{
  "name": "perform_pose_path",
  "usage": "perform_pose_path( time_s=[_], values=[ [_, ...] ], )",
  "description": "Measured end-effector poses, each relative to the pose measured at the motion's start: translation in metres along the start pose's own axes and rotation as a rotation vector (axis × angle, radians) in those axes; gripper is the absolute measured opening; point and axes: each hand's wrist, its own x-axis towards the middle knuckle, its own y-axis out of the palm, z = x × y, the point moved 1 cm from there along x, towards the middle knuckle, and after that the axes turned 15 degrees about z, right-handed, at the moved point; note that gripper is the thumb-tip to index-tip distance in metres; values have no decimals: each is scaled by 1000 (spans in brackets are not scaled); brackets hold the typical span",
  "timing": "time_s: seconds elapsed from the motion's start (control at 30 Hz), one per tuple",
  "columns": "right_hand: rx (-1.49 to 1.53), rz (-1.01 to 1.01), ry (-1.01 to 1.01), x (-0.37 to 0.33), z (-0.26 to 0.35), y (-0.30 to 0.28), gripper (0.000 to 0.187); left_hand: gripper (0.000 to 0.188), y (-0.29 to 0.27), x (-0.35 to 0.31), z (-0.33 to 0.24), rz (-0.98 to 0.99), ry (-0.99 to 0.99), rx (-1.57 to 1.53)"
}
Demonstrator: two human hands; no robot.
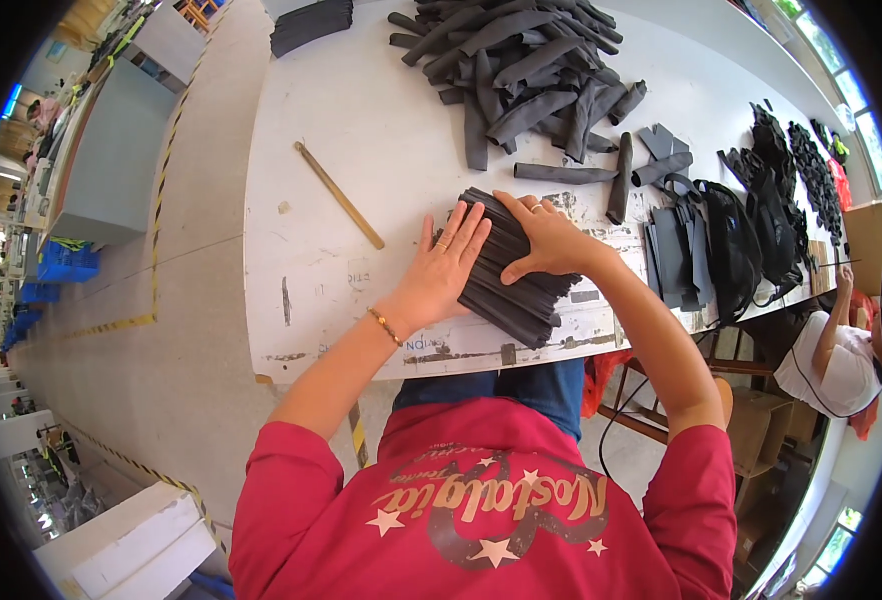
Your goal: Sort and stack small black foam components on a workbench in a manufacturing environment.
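A neat bundle of black fabric strips lies slantwise on the white worktable, near its front edge. My left hand lies flat along the bundle's left side, fingers stretched out and slightly apart. Across its upper right part rests my right hand, with the thumb spread away from the fingers on top of the strips. Neither hand is wrapped round the bundle. Beyond them is a loose heap of black fabric tubes, a few of which lie close to my right hand.
A flat wooden stick lies left of the bundle. Another black stack sits at the far left corner. On the right are flat dark pieces, black bags and a seated person. Blue crates stand across the aisle.
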Motion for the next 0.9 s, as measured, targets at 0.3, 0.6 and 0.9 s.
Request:
perform_pose_path(
  time_s=[0.3, 0.6, 0.9],
  values=[
    [-210, -384, 143, 14, 20, 31, 80, 122, -5, 16, 5, -82, 4, 5],
    [285, -400, 83, 5, -5, -18, 82, 121, -6, 39, 10, 154, 90, -57],
    [-243, -489, 283, 19, 10, 58, 84, 120, -10, 40, 6, 129, 91, 15]
  ],
)
